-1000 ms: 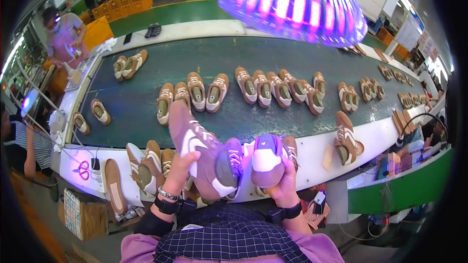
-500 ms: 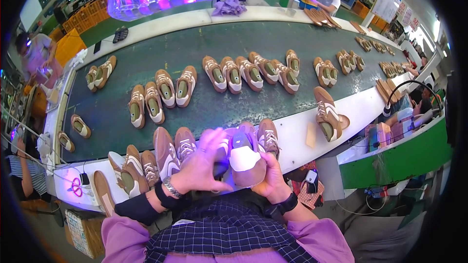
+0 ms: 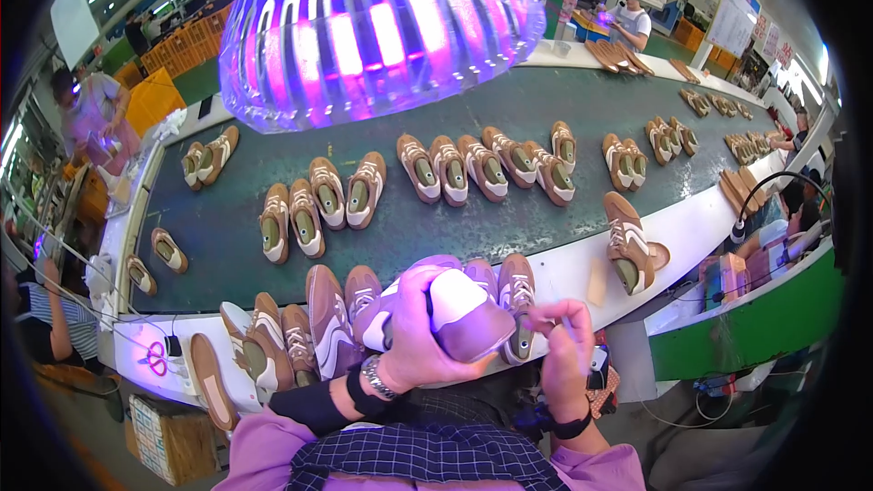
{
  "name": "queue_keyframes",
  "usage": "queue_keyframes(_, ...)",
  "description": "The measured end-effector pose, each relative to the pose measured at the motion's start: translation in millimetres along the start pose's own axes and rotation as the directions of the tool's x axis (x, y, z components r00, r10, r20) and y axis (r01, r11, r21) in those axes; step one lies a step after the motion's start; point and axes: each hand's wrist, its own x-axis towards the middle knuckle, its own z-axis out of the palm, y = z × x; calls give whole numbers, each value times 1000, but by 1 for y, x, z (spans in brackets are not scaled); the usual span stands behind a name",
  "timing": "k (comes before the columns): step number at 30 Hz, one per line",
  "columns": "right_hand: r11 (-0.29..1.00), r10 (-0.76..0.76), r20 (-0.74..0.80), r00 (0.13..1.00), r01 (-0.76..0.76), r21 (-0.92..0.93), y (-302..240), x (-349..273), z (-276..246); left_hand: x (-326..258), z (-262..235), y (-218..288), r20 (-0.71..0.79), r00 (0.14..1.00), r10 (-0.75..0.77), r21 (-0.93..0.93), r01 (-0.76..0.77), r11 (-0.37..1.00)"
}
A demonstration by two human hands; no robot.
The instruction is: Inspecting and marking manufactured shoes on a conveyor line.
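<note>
Under the purple light, a brown shoe point(image 3: 477, 329) with a white heel panel is held above the near ledge. My left hand point(image 3: 414, 332) is closed round its side, thumb below it. To the right of that shoe, my right hand point(image 3: 566, 359) is apart from it, thumb and fingers pinched together. Whatever sits in that pinch is too small to make out. Just behind the right fingertips stands another brown laced shoe point(image 3: 518, 295). Left of my left hand, a row of brown and white shoes point(image 3: 329, 318) lines the ledge.
A glowing purple lamp point(image 3: 382, 45) hangs over the green conveyor belt point(image 3: 364, 250), which carries several pairs of shoes. Scissors with pink handles point(image 3: 156, 359) lie on the white ledge point(image 3: 564, 273). A single shoe point(image 3: 627, 241) rests at right. Other people work around the belt.
My left hand, open beside the shoe before, now grips it. My right hand has let go of the shoe and moved right, fingers pinched. The view has tilted up, showing more of the lamp.
</note>
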Motion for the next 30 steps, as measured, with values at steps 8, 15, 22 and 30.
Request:
queue_keyframes(8, 997, -67, -62, 996, 70, 41, 84, 50, 49, -27, 14, -53, -133, 979, -156, 269, 187, 945)
queue_keyframes(15, 895, 173, 241, 955, -255, 366, 87, 51, 44, -50, -15, -72, 224, 970, -94, 121, 69, 990)
queue_keyframes(22, 999, 23, 35, 999, -24, 22, 66, 52, 30, -45, -6, -70, 243, 952, -184, -55, 204, 978)
queue_keyframes(30, 989, 134, 132, 982, -141, 41, 44, 35, 24, -51, -12, -61, 215, 974, -69, -31, 78, 996)
